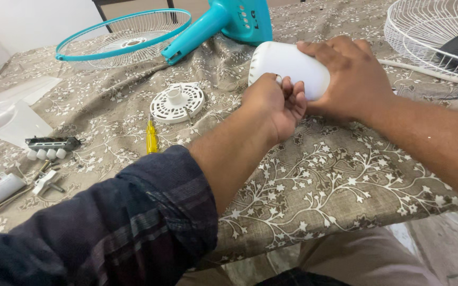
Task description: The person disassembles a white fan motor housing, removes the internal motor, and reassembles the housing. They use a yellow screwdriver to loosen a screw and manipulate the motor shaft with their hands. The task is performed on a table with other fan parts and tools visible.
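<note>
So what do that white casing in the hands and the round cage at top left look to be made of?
White casing: probably moulded plastic, smooth with a slight sheen and slotted vents. Round cage: thin white wire spokes, likely coated metal, in a teal rim, possibly plastic.

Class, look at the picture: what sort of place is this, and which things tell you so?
Probably a home table used as a fan-repair bench: a patterned tablecloth, a teal fan stand with its grille, and a yellow screwdriver.

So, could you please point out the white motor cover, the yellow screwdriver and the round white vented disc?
white motor cover [287,66]: head view, on its smooth curved top.
yellow screwdriver [151,139]: head view, on the middle of its handle.
round white vented disc [177,103]: head view, on its slotted face near the hub.
</note>
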